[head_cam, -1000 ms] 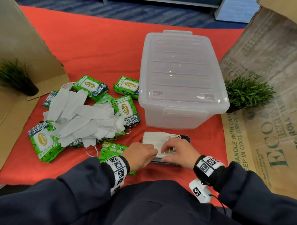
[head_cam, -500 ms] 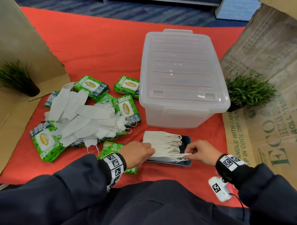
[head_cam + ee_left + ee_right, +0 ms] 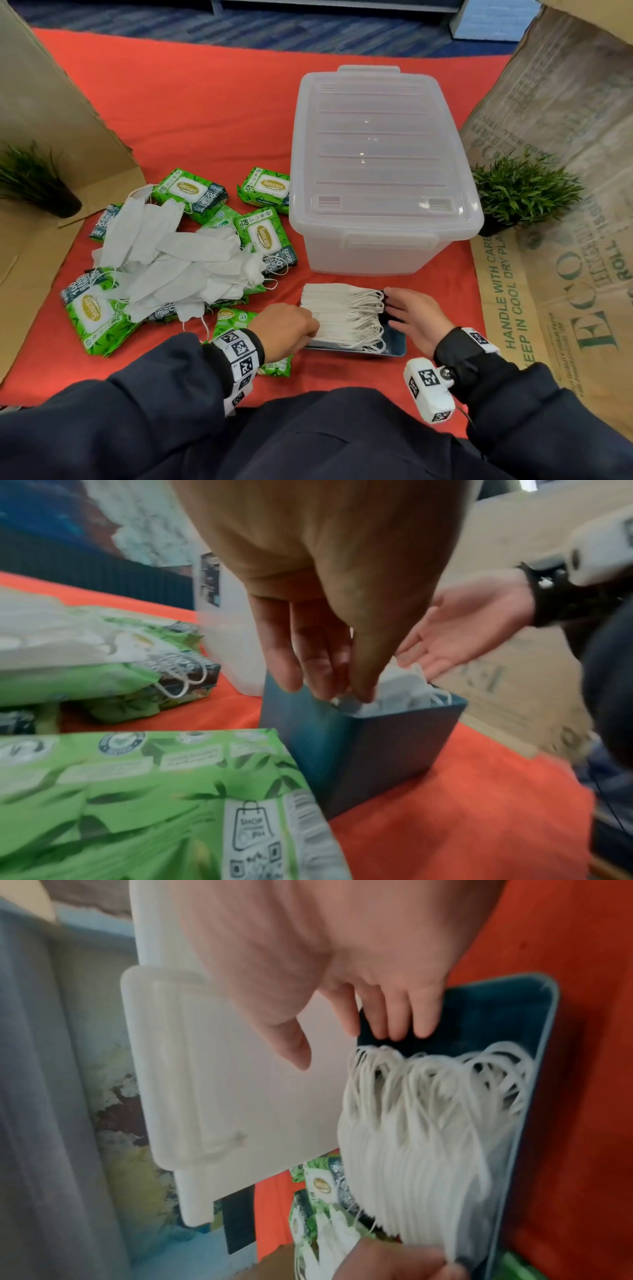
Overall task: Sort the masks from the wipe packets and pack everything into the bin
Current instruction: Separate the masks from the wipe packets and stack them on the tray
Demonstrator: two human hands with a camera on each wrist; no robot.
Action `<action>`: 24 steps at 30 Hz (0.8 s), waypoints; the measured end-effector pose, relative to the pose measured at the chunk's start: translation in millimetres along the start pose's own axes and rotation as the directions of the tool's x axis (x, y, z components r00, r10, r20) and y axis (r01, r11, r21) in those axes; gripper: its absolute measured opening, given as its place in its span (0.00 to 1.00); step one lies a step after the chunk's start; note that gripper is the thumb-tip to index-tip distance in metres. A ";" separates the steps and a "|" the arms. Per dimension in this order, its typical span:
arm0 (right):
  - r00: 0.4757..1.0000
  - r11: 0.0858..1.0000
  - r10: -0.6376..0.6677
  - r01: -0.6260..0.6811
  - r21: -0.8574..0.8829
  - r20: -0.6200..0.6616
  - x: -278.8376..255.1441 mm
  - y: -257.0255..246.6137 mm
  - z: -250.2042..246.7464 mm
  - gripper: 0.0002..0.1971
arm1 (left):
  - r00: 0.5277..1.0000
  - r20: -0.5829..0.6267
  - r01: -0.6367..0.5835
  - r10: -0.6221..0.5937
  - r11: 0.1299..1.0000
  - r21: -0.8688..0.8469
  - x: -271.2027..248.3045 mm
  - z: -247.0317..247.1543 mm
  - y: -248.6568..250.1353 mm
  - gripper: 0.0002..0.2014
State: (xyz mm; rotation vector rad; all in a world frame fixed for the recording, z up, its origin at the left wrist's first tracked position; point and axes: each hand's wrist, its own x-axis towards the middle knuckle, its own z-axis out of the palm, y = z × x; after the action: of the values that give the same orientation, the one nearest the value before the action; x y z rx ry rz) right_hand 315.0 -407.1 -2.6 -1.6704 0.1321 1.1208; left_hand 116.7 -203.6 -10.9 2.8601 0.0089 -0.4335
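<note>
A stack of white masks (image 3: 339, 315) (image 3: 411, 1150) lies in a dark blue box (image 3: 394, 346) (image 3: 377, 750) just in front of the clear bin (image 3: 376, 164), whose lid is on. My left hand (image 3: 313, 330) (image 3: 329, 691) reaches straight fingers down onto the stack's left end. My right hand (image 3: 394, 308) (image 3: 394, 1031) is open, with its fingertips at the box's right end by the ear loops. Loose masks (image 3: 178, 263) lie heaped over several green wipe packets (image 3: 265, 236) at the left. One wipe packet (image 3: 137, 804) lies under my left wrist.
Everything rests on a red cloth (image 3: 212, 113). Cardboard sheets stand at the left (image 3: 51, 120) and right (image 3: 565, 240). A small potted plant (image 3: 520, 192) stands right of the bin, and another potted plant (image 3: 30, 181) at the far left.
My right hand left the top of the stack, drew out to the right along the ear loops, and now lies open at the box's right end. The left hand stayed.
</note>
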 end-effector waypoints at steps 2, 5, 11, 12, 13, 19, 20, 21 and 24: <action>0.999 0.999 0.046 -0.046 0.012 0.001 2.6 -3.2 9.6 0.14 | 0.991 -0.020 0.127 -0.133 0.974 -0.189 -1.2 -9.0 -8.4 0.07; 0.997 0.999 0.038 -0.039 -0.010 -0.066 15.9 5.3 28.1 0.34 | 0.912 0.056 0.354 -0.407 0.709 -0.610 -3.6 -13.9 -22.2 0.14; 0.984 0.995 0.091 -0.095 -0.015 -0.155 30.1 28.3 50.5 0.44 | 0.739 0.453 0.502 -0.499 -0.041 -0.864 -6.1 -6.3 -17.7 0.13; 0.979 0.989 0.142 -0.144 -0.009 -0.144 31.1 31.7 54.0 0.51 | 0.733 0.465 0.499 -0.497 -0.074 -0.864 -6.2 -3.0 -13.9 0.14; 0.977 0.985 0.171 -0.172 0.006 -0.129 33.4 34.2 56.1 0.52 | 0.728 0.473 0.490 -0.496 -0.106 -0.865 -5.3 0.1 -11.0 0.15; 0.971 0.968 0.227 -0.233 0.092 0.067 34.1 29.8 63.3 0.39 | 0.732 0.415 0.438 -0.541 -0.093 -0.894 -7.5 13.5 -9.1 0.16; 0.974 0.971 0.217 -0.221 0.087 0.059 33.5 28.6 60.5 0.46 | 0.737 0.405 0.434 -0.541 -0.081 -0.897 -8.0 15.0 -10.1 0.15; 0.976 0.972 0.214 -0.216 0.092 0.031 39.5 32.7 56.0 0.52 | 0.741 0.401 0.434 -0.539 -0.071 -0.898 -8.3 16.3 -11.3 0.14; 0.972 0.963 0.226 -0.232 0.135 0.058 34.7 34.1 55.0 0.52 | 0.747 0.393 0.435 -0.537 -0.053 -0.899 -7.5 18.7 -14.5 0.13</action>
State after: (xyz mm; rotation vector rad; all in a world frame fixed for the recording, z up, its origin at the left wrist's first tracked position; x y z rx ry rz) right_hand 281.4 -362.9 -50.6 -1.5317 0.3778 1.2881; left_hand 103.5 -193.9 -29.5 1.3613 1.0162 -0.2374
